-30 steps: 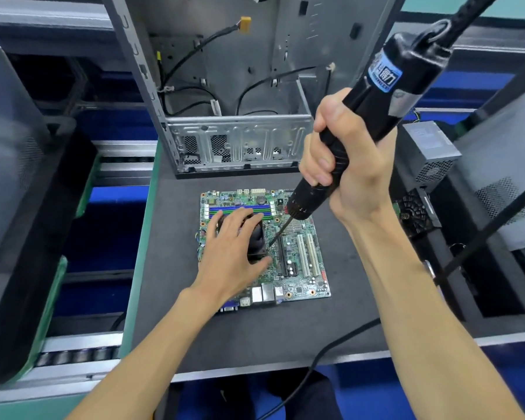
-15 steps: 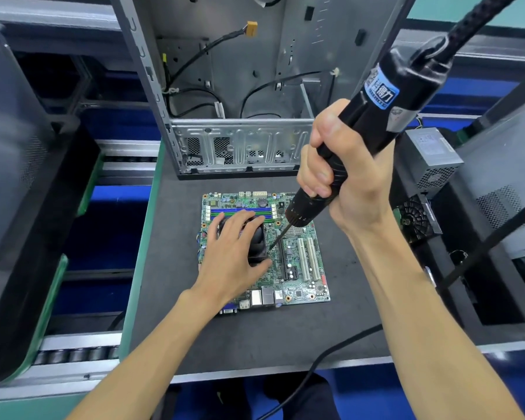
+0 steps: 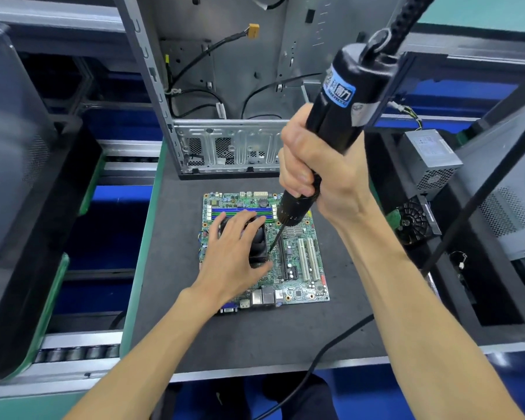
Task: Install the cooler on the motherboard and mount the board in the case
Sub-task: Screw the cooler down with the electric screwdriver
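1. The case (image 3: 225,86) stands open at the back of the dark work mat (image 3: 255,334), loose cables hanging inside. It looks like thin sheet metal: stiff, probably light for its bulk, with edges best avoided, so I would hold it by the frame rails.
2. The motherboard (image 3: 297,277) lies flat on the mat in front of the case, not yet mounted. It is rigid but fragile, crowded with slots and connectors, so I judge it should be lifted by its bare edges and kept level.
3. The electric screwdriver (image 3: 340,98) is clenched in the right hand (image 3: 322,180), fingers wrapped tight round its black barrel. It tilts down to the left, and its bit meets the board at the cooler's right near corner. With its thick cable above, it looks top-heavy.
4. The left hand (image 3: 234,262) is spread over the cooler (image 3: 259,241), palm down, fingers fairly straight and pressing, thumb against the near side.
5. The cooler sits on the board's left half, just below the memory slots. It seems compact and fairly dense, with a plastic fan frame; steadying it from above keeps it square while the screw seats.
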Demonstrator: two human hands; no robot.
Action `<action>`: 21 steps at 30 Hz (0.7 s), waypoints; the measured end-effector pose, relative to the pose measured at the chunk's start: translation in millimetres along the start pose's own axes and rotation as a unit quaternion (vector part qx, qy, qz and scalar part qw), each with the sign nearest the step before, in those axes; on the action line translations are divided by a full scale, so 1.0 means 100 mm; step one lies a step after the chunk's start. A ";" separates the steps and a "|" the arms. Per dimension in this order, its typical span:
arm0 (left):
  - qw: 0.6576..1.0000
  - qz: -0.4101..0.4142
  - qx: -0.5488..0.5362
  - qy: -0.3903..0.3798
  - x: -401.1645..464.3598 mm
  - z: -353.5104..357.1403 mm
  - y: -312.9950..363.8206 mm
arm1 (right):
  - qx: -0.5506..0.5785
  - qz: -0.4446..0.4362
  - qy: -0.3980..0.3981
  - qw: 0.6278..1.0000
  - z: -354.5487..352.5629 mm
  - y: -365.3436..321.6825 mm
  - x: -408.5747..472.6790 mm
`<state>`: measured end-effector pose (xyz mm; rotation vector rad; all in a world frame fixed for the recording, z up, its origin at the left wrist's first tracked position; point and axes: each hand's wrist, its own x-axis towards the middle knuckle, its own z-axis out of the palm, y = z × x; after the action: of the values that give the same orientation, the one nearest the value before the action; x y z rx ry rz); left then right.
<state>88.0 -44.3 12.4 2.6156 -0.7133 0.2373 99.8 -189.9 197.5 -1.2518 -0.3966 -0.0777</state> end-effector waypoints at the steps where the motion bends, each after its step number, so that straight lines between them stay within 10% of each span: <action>1: 1.000 0.002 -0.002 -0.001 0.00 0.00 0.00 | 0.000 0.003 -0.004 1.000 0.01 0.01 -0.01; 21: 1.000 0.016 0.015 -0.020 -0.02 0.02 0.00 | -0.009 -0.042 0.039 0.998 -0.02 0.08 -0.14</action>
<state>86.7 -43.9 10.0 2.6457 -0.7724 0.2067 89.8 -191.1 185.1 -1.2452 -0.3816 -0.2019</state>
